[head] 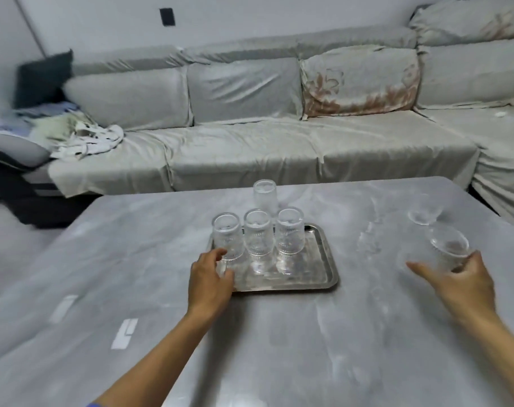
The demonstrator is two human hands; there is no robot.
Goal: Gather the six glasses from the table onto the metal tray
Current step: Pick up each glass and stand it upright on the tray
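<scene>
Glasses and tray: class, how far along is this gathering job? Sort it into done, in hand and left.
Done: three glasses stand in a row on the metal tray. In hand: the left hand is at the leftmost one; the right hand grips a glass beside the tray. Left: a glass behind the tray and another far right.

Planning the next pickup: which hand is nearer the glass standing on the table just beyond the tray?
Left. The left hand sits at the metal tray's near-left corner, below that glass; the right hand is far right, gripping a tilted glass.
</scene>
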